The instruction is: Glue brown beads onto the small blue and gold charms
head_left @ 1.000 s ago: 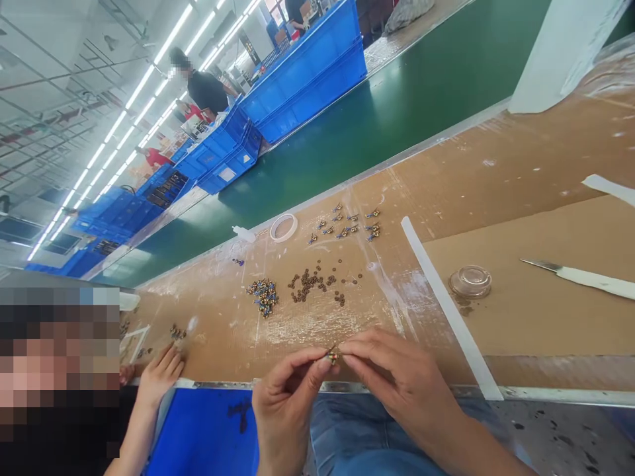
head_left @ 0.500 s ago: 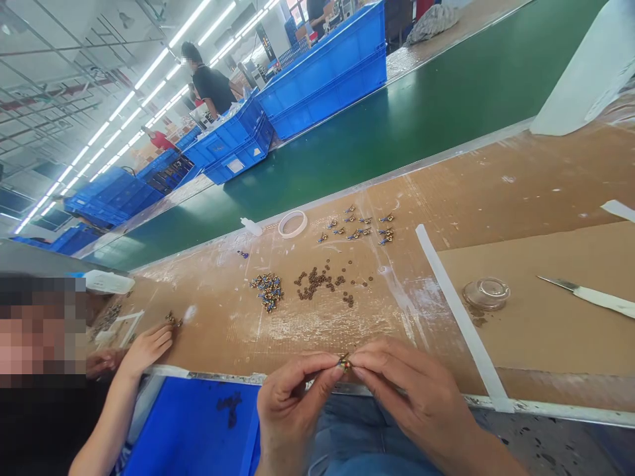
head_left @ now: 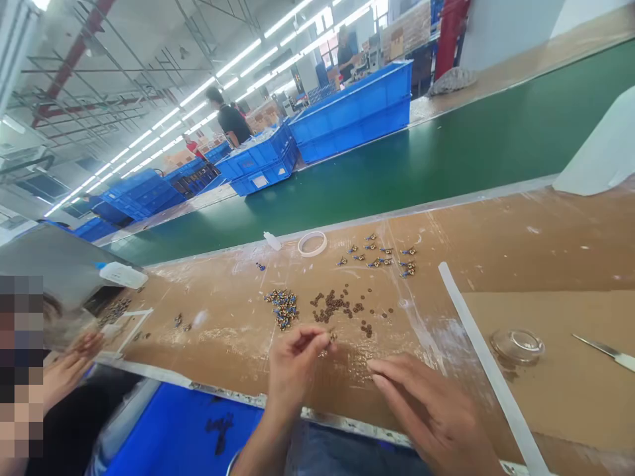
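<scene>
My left hand point(head_left: 297, 360) is raised over the table, thumb and forefinger pinching a small gold-and-dark figurine point(head_left: 332, 336), blurred and partly hidden. To its right, my right hand point(head_left: 421, 403) has thumb and forefinger close together; anything between the tips is too small to make out. Just beyond my left hand lies a heap of blue-and-gold figurines point(head_left: 282, 307). Beside that heap, small brown discs point(head_left: 332, 305) are scattered. Farther back, several similar figurines point(head_left: 380, 251) lie spaced out in loose rows.
A tape roll point(head_left: 312, 244) and a small white bottle point(head_left: 272, 240) lie near the green conveyor belt point(head_left: 347, 188). At right are a white tape strip point(head_left: 486, 357), a clear dish point(head_left: 518, 347) and a knife point(head_left: 602, 349). A co-worker's hands point(head_left: 74, 363) are at far left.
My hands have parted: the left has moved forward with the figurine, and the right has let go of it. The co-worker's hand has drawn back left. The view has shifted.
</scene>
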The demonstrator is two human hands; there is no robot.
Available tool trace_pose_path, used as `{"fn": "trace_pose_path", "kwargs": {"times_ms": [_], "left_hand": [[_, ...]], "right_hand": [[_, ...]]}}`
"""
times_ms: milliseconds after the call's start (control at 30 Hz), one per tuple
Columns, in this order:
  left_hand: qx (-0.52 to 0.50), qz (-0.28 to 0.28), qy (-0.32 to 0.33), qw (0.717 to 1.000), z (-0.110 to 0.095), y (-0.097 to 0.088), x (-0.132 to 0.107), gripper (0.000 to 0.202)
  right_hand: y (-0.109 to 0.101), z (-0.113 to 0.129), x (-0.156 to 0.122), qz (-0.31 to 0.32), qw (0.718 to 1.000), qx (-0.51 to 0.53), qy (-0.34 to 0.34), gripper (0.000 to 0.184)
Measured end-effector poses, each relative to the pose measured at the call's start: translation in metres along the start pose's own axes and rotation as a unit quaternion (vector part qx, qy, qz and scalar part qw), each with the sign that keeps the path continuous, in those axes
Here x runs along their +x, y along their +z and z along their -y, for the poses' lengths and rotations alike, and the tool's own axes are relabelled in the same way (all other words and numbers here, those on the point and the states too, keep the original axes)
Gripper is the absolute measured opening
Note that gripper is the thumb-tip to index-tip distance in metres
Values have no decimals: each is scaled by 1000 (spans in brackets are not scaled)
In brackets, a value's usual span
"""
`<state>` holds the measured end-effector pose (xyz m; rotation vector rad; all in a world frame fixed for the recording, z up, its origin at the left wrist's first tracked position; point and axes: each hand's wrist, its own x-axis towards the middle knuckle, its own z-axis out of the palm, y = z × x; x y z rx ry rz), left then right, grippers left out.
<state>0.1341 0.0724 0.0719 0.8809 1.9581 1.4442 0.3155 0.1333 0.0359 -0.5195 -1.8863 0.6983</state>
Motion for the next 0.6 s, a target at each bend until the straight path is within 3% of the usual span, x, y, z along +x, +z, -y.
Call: {"fn": "trace_pose_path", "kwargs": {"times_ms": [167,300,467,600], "left_hand": [[65,-8,56,996,9,15,85,15],[88,9,66,994,17,42,129,8],[111,17,61,992,19,67,145,7],[140,-25,83,986,12,57,131,10]], "right_hand": [[21,-8,1,3,998,-32,-63,22],[24,-9,4,10,994,-55,-94,24],[21,-15,5,6,990,-70,-120,25],[29,-33,-12,32,981,-97,-163,23]]}}
